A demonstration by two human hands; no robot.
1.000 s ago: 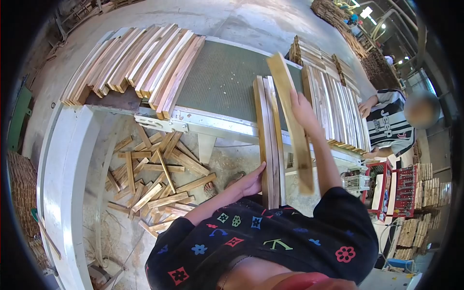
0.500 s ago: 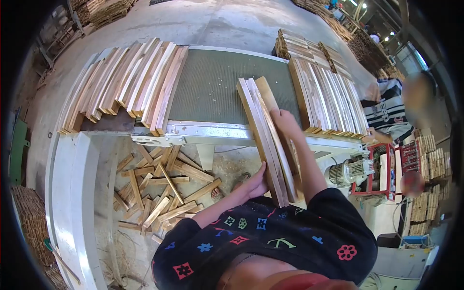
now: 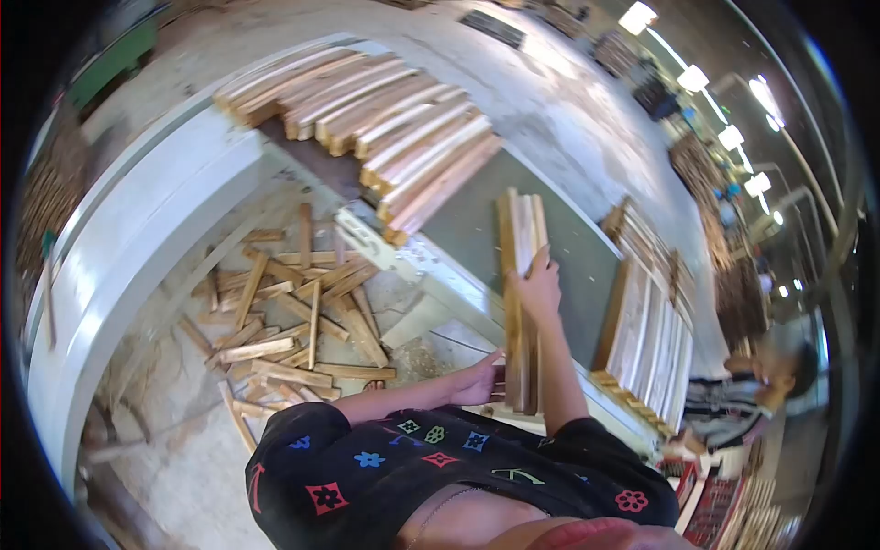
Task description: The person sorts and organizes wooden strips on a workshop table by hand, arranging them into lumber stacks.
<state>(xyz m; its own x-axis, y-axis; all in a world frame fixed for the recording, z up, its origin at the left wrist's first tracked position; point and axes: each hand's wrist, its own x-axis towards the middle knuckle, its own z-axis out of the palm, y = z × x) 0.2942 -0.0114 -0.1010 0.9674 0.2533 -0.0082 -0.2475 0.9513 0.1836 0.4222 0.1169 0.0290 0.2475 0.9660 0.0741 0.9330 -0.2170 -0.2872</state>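
The belt (image 3: pixel 458 225) carries a big pile (image 3: pixel 394 128) at far left and a stack (image 3: pixel 646 325) at right. Between them lies the bundle (image 3: pixel 518 335) of slats, its long axis running near to far, with the near end past the belt's edge. The left hand (image 3: pixel 478 385) cups that near end. The right hand (image 3: pixel 538 280) clasps the bundle's right side farther up, past the middle.
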